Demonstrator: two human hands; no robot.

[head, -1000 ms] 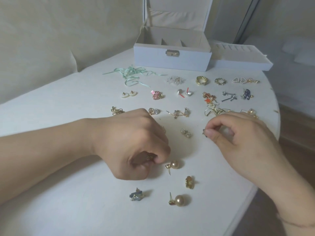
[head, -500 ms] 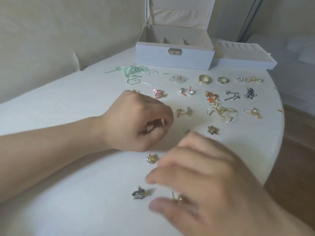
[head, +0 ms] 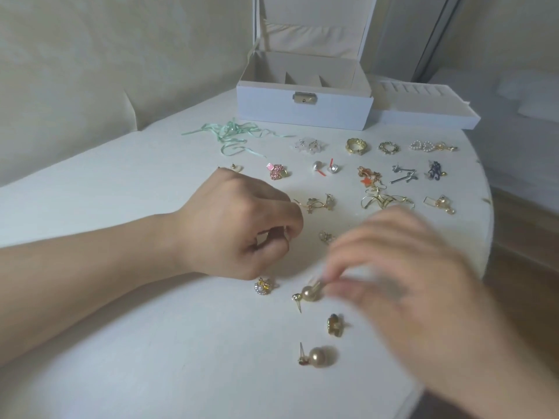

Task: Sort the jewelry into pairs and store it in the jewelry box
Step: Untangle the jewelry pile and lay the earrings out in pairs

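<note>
Earrings and rings lie in loose pairs on the white table (head: 121, 343). My left hand (head: 239, 228) hovers mid-table and pinches a small pale earring (head: 286, 235) between thumb and forefinger. My right hand (head: 393, 267) is motion-blurred. Its fingertips are pinched together just above a gold pearl stud (head: 310, 293), and the blur hides what they hold. A matching pearl stud (head: 317, 356) lies nearer me. A gold flower earring (head: 334, 325) and a pearl-and-crystal cluster (head: 262, 287) lie between them. The white jewelry box (head: 302, 111) stands open at the back.
The box's ring tray (head: 423, 114) sits to its right. Mint ribbon (head: 233, 134) trails at the back left. Gold rings (head: 357, 145), pearl hearts (head: 428, 145), a pink cluster (head: 278, 171) and gold swirl earrings (head: 384, 201) fill the far half. The table edge curves off at the right.
My right hand swept from the near table edge up to the upper pearl stud. The blue star earring no longer lies at the front. My left hand stayed put, still pinching.
</note>
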